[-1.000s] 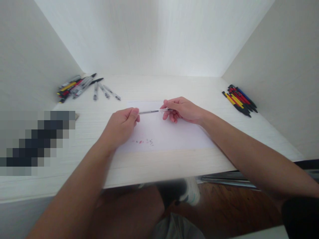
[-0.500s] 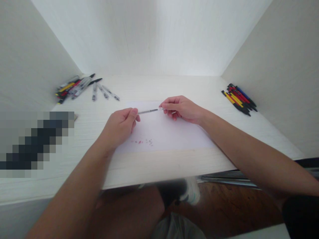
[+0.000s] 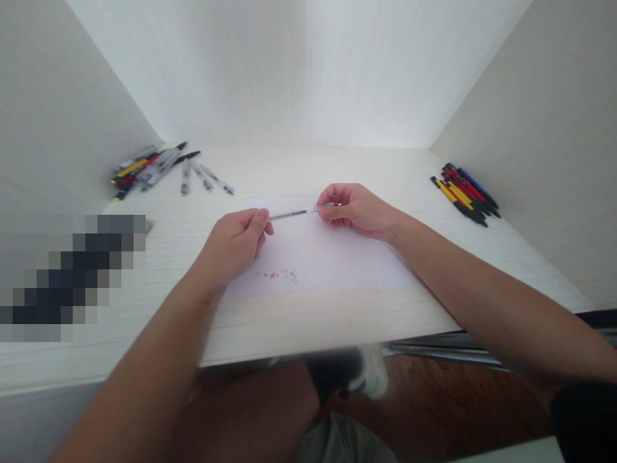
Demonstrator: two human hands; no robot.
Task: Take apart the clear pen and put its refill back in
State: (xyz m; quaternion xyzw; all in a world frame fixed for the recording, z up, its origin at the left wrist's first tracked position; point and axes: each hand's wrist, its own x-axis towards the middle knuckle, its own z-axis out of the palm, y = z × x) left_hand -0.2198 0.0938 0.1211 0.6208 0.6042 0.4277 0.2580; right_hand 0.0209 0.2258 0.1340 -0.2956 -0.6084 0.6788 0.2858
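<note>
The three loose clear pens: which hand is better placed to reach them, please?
Probably the left hand: it is nearer the loose pens than the right hand. Both hands hold one slender pen or refill, though.

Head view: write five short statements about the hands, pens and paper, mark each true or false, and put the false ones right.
1. The left hand and right hand hold a slim clear pen over the white paper. True.
2. The white paper is wholly unmarked. False: small marks show toward its near edge.
3. A blue pen lies in the right-hand pile. True.
4. The right hand lies flat on the white paper. False: it grips one end of the slim clear pen.
5. Three loose clear pens lie beside the left-hand pile. True.
</note>
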